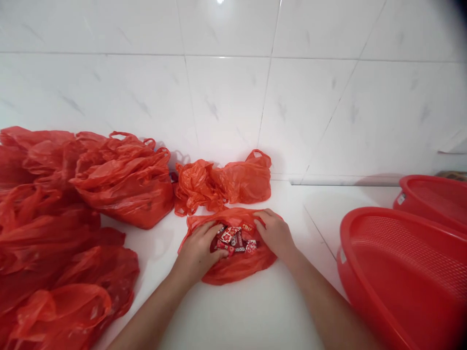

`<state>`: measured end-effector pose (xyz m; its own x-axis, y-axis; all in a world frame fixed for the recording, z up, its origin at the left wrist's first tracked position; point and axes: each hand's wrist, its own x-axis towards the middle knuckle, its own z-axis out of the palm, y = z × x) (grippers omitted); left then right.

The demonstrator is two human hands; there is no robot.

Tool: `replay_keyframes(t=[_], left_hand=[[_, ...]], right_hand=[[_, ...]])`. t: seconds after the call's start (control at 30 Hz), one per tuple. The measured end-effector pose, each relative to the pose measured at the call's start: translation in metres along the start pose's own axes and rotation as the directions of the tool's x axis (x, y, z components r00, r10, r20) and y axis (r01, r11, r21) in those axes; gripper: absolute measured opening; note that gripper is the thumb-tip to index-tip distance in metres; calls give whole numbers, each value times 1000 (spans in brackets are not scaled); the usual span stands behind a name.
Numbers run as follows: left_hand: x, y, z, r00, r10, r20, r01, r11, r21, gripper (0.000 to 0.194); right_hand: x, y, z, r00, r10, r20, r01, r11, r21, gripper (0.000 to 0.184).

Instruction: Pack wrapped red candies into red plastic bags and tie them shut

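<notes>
A thin red plastic bag lies spread on the white surface before me, its mouth facing up. Small wrapped packets in dark red, red and white show inside it. On the bag's left side rests my left hand, thumb and fingers apart around the left edge of the packets. My right hand lies over the upper right rim, its fingers stretched toward the packets. Both hands touch the bag. Whether any fingertips pinch the film or a packet is hard to see.
Several filled red bags are heaped on the left. A crumpled red bag and an upright red bag stand near the tiled wall. Two red plastic baskets, a near basket and a far basket, are on the right.
</notes>
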<state>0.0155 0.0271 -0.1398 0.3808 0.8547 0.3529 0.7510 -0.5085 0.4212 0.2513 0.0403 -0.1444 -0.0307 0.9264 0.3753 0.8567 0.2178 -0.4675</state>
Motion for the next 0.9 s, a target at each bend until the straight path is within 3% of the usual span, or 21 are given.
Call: replay_keyframes(t=[0.07, 0.13, 0.33, 0.57, 0.73, 0.9], left_hand=[[5, 6, 3, 998, 0, -66, 0, 1000, 10, 34], [10, 12, 8, 994, 16, -110, -14, 1000, 25, 24], [11, 14, 25, 994, 27, -105, -29, 999, -20, 19], [9, 7, 30, 989, -46, -137, 25, 988, -154, 22], [8, 2, 31, 977, -124, -174, 72, 957, -280, 30], [7, 4, 27, 962, -72, -263, 2, 967, -256, 29]], right_hand=[[0, -3, -1, 999, -40, -36, 40, 999, 6, 21], [0, -7, 0, 998, -67, -1, 67, 997, -26, 18], [-1, -5, 9, 988, 23, 152, -4, 992, -124, 11], [-5, -3, 9, 1000, 0, 19, -2, 995, 103, 3], [-9, -7, 5, 1000, -6, -24, 10, 991, 134, 8], [-13, -19, -1, 999, -28, -33, 33, 984, 173, 8]])
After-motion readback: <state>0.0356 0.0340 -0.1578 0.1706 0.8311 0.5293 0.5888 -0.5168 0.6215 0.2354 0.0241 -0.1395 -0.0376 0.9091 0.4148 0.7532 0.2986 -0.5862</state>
